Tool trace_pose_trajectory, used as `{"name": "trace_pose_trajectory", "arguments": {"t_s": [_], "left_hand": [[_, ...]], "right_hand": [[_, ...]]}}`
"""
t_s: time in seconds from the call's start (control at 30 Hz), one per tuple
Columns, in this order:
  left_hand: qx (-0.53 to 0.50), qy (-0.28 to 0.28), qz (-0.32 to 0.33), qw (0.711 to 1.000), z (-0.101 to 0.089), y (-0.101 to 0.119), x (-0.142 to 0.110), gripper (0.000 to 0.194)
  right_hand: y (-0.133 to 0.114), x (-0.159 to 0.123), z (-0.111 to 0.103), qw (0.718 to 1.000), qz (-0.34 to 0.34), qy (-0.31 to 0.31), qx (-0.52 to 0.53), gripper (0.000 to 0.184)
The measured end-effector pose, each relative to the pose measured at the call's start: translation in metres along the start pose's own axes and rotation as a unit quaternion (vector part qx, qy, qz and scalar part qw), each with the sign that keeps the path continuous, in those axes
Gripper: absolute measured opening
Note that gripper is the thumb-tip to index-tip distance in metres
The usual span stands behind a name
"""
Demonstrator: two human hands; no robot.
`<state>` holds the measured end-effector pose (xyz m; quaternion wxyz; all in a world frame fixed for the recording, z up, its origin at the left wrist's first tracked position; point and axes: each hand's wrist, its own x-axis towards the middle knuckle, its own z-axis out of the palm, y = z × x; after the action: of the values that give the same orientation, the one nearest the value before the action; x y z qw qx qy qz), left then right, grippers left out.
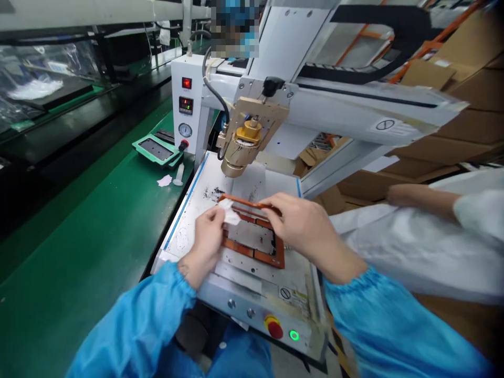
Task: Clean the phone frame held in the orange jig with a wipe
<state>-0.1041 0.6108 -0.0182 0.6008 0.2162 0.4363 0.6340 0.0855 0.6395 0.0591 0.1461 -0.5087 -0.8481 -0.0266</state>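
My L hand (208,233) pinches white scrap (231,214); R hand (301,226) grips orange bar (246,201) at far side of orange frame (242,248), on machine plate (191,215). Far-L display (186,105) reads "1", "0"; near label (293,295) txt illegible.

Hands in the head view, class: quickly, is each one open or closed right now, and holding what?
Left hand: closed, pinching a crumpled white scrap.
Right hand: closed, fingers gripping an orange strip.
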Motion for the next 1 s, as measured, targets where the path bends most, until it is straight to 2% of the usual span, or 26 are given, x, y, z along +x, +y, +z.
{"name": "trace_pose_trajectory", "arguments": {"t_s": [0.1, 0.17, 0.23, 0.33, 0.43, 0.53, 0.63, 0.8, 0.93, 1.0], "left_hand": [[0.105, -0.001, 0.070, 0.992, -0.043, 0.046, 0.019, 0.022], [0.213, -0.043, 0.103, 0.971, -0.055, 0.082, 0.042, 0.027], [0.381, -0.121, 0.121, 0.909, -0.052, 0.111, 0.064, 0.032], [0.579, -0.226, 0.138, 0.771, -0.028, 0.133, 0.085, 0.031], [0.674, -0.302, 0.163, 0.654, 0.001, 0.135, 0.092, 0.026], [0.720, -0.350, 0.166, 0.576, 0.023, 0.132, 0.094, 0.022], [0.740, -0.385, 0.136, 0.534, 0.035, 0.129, 0.095, 0.020], [0.727, -0.473, 0.067, 0.494, 0.048, 0.119, 0.095, 0.027], [0.739, -0.545, 0.041, 0.395, 0.057, 0.110, 0.099, 0.023], [0.737, -0.571, 0.038, 0.361, 0.059, 0.109, 0.101, 0.024]], "right_hand": [[0.003, -0.022, 0.012, 0.993, -0.102, 0.021, 0.061, 0.019], [0.004, -0.035, 0.022, 0.985, -0.155, 0.052, 0.062, 0.019], [0.004, -0.045, 0.030, 0.979, -0.181, 0.073, 0.050, 0.022], [0.002, -0.054, 0.036, 0.978, -0.188, 0.077, 0.054, 0.032], [0.000, -0.058, 0.039, 0.979, -0.178, 0.076, 0.061, 0.037], [-0.001, -0.063, 0.040, 0.984, -0.150, 0.069, 0.066, 0.038], [-0.002, -0.069, 0.043, 0.985, -0.113, 0.080, 0.099, 0.036], [0.000, -0.069, 0.044, 0.983, -0.070, 0.056, 0.161, 0.036], [0.003, -0.062, 0.040, 0.971, -0.015, 0.064, 0.229, 0.038], [0.002, -0.061, 0.040, 0.962, 0.011, 0.065, 0.264, 0.036]]}}
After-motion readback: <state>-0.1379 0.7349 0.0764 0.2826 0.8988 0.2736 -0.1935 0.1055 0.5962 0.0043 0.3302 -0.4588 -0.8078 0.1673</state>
